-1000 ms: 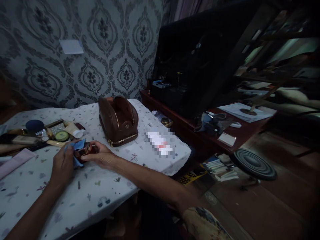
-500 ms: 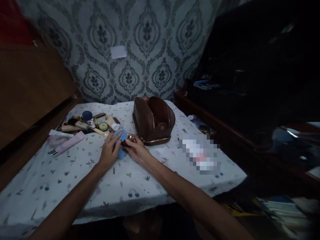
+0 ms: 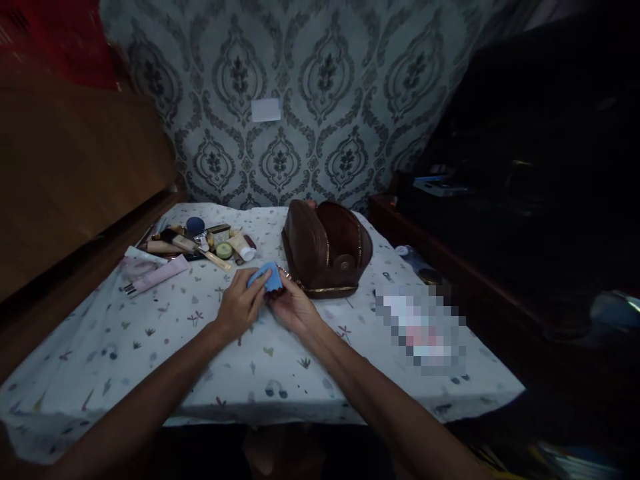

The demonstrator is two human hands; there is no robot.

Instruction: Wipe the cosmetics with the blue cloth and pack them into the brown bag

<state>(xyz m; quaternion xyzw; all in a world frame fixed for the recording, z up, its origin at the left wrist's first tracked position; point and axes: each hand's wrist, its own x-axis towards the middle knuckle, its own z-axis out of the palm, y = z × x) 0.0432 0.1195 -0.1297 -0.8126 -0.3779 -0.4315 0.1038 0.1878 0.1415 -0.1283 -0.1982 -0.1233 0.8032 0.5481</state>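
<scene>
Over the near middle of the table, my left hand (image 3: 240,301) is closed on a blue cloth (image 3: 267,275) and presses it against a small, dark, shiny item. That item sits in the closed fingers of my right hand (image 3: 295,305); cloth and fingers cover most of it, so its kind cannot be made out. Just beyond my right hand stands a brown cosmetic bag (image 3: 313,257), unzipped and gaping. Left of the bag lies a group of cosmetics, including a green-lidded jar (image 3: 224,251), a white-capped tube (image 3: 243,247) and a dark blue round sponge (image 3: 195,226).
A pink tube (image 3: 163,273) lies at the table's left. A pixelated object (image 3: 417,330) rests near the right edge of the patterned tablecloth (image 3: 200,373). A clear container with a dark lid (image 3: 429,275) is beside that edge. A wooden panel (image 3: 80,153) borders the left.
The view has turned slightly left, shifting the scene rightward. The blue cloth, hanging lower before, is now bunched over the small item between my hands.
</scene>
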